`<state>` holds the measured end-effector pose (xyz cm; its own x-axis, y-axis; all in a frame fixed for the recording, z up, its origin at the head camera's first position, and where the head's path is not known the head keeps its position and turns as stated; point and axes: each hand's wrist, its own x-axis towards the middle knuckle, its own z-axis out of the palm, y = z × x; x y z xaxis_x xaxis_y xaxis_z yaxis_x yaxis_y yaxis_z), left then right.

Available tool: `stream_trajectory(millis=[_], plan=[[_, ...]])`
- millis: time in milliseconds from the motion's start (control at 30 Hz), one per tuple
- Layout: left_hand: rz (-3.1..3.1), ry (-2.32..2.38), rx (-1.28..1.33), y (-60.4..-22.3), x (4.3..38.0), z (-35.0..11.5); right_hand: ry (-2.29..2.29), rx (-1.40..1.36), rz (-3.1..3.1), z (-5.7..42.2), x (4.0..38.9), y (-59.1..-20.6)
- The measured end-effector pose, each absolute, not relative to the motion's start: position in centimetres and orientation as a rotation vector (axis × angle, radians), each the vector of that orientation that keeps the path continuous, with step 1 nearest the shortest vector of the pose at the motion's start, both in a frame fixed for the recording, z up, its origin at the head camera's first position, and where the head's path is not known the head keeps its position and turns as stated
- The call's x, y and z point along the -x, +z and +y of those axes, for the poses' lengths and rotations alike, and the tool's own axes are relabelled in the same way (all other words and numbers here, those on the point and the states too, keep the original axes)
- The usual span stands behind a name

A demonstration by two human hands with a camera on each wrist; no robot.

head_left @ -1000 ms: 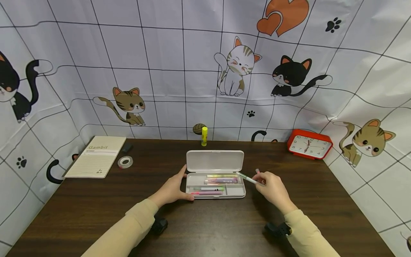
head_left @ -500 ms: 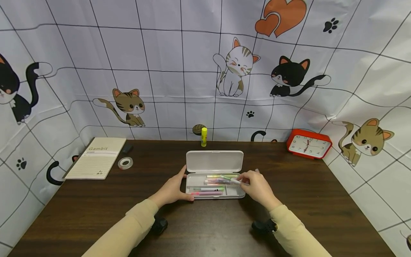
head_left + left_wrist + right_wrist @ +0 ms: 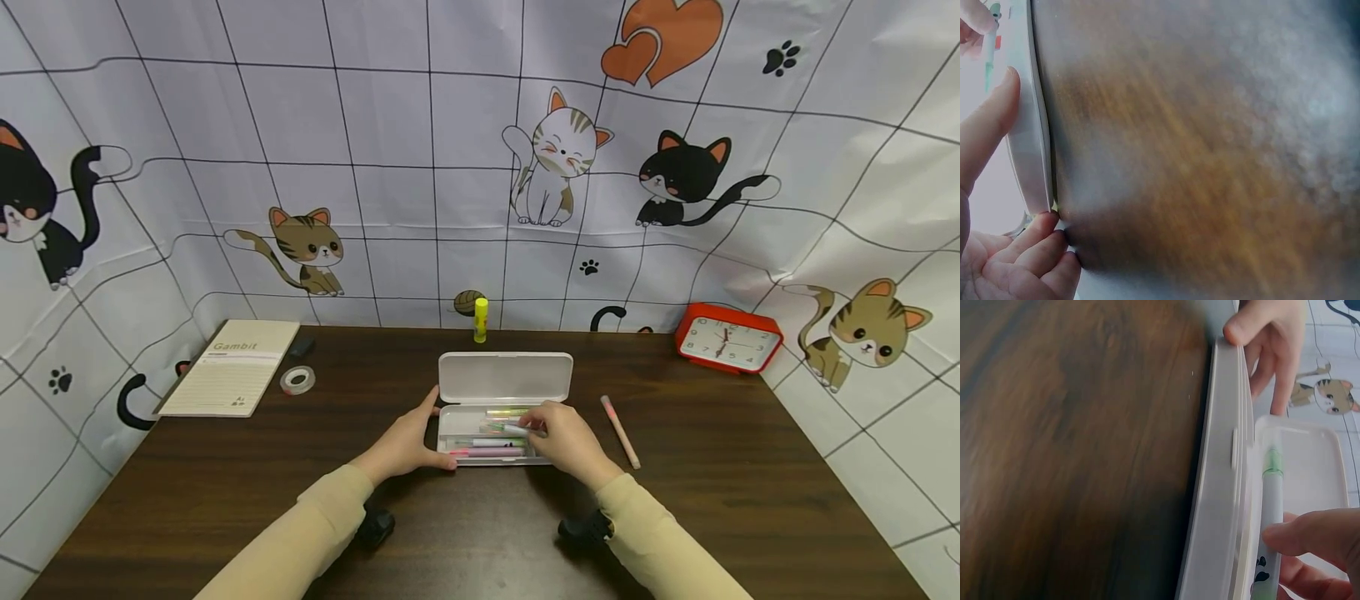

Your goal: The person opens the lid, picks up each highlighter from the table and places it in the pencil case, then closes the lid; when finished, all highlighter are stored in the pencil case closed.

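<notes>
Right hand moved pen into case; pen lengthwise, tip left.

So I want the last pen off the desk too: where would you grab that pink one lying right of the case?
Probably pinch the pink pen at mid-barrel, coming straight down from above. It lies flat on the bare table, angled toward the person, apart from the pencil case, so both its long sides are free for thumb and finger.

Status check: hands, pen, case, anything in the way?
Left hand braces case at its left end. Right hand pinches green pen over the open tray. Pink pen lies on table right of case, clear.
</notes>
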<state>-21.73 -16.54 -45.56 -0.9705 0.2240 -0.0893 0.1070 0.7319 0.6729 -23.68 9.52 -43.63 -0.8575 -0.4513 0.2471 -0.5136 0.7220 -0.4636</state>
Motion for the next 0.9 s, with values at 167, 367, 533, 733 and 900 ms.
stream_trajectory(millis=[167, 367, 533, 733, 900], plan=[[2.768, 1.062, -0.267, -45.5, 21.8, -16.5, 0.775, -0.877, -2.777, 8.3, 23.7, -43.6], [2.77, 1.064, -0.271, -45.5, 21.7, -16.5, 0.806, -0.971, -2.752, 6.8, 23.6, -43.6], [2.769, 1.073, -0.281, -45.5, 21.6, -16.6, 0.858, -1.014, -2.735, 6.1, 23.5, -43.5], [2.77, 1.06, -0.297, -45.5, 21.6, -16.6, 0.879, -0.995, -2.719, 6.1, 23.4, -43.5], [2.777, 1.059, -0.282, -45.6, 21.7, -16.6, 0.862, -0.959, -2.718, 6.5, 23.4, -43.5]])
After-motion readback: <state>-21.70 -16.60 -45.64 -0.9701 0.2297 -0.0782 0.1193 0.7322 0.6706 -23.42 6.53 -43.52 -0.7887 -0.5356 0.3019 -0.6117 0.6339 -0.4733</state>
